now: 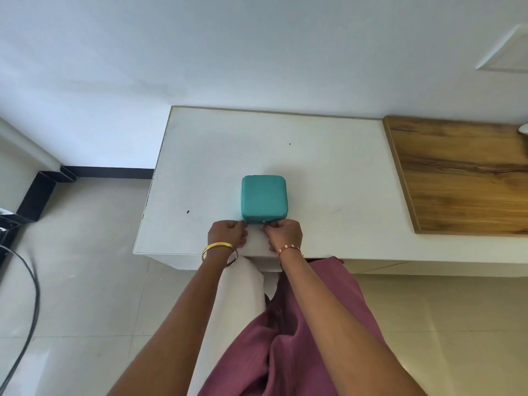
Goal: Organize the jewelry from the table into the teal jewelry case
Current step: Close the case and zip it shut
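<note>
A square teal jewelry case (263,197) sits closed on the white table (328,167), with a small metal snap on its near face. My left hand (227,232) rests at the case's near left corner, fingers curled and touching it. Fingertips of my right hand (284,232) pinch at the case's near edge beside the snap. A gold bangle is on my left wrist and a red-and-white band on my right. No loose jewelry shows on the table.
A wooden board (463,178) lies on the table's right part. The white wall stands right behind the table. Tiled floor and dark cables (28,304) are at the left. My pink garment hangs below the table's near edge.
</note>
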`<state>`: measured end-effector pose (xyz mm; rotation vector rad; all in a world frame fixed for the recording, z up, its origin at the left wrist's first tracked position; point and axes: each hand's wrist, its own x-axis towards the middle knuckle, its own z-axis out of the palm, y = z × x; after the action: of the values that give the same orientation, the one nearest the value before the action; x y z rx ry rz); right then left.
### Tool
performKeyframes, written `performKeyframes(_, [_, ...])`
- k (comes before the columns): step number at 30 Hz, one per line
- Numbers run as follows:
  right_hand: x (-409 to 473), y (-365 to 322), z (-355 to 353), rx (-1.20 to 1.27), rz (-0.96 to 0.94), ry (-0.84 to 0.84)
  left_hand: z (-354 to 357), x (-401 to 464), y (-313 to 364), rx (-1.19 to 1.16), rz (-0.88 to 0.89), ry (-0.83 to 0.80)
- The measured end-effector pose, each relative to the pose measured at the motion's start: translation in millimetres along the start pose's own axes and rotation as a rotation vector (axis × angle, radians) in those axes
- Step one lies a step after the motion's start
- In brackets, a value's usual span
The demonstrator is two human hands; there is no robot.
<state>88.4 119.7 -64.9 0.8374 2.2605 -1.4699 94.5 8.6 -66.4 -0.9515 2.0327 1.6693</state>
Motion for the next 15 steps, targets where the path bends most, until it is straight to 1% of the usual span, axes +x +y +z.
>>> performKeyframes(3, [-4, 1, 3, 0.045, 0.015, 0.033, -4, 4, 5, 0.002, 0.07, 0.111])
performKeyframes(5, [-6, 1, 5, 0.086, 0.039, 0.04, -4, 7, 9, 0.015, 0.127, 0.154])
performKeyframes(7, [-8, 0, 8, 0.096, 0.035, 0.073, -2, 7, 17, 0.058, 0.163, 0.139])
performKeyframes(11, [-10, 4, 12, 0.056, -0.001, 0.224, 3, 7, 25, 0.142, 0.213, 0.063])
performKeyframes(15, [-10, 6, 17, 0.037, -0.037, 0.265, 7, 4, 26, 0.186, 0.242, 0.08])
